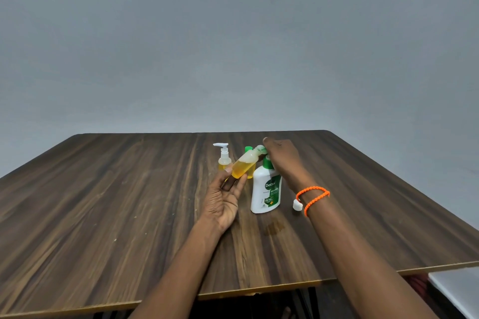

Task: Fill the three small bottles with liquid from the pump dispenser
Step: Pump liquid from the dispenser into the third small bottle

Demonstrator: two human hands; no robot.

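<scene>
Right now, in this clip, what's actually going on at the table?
A person is filling a small clear bottle of yellow liquid. The left hand holds it tilted, its mouth at the spout of the white and green Dettol pump dispenser, while the right hand presses the pump head. A small pump-top bottle and a green-capped bottle stand behind on the wooden table; a white cap lies beside the dispenser.

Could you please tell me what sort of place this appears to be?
Probably a plain indoor room, a home or office: a wood-grain table against a bare grey wall, with a closed laptop at the lower right.
</scene>
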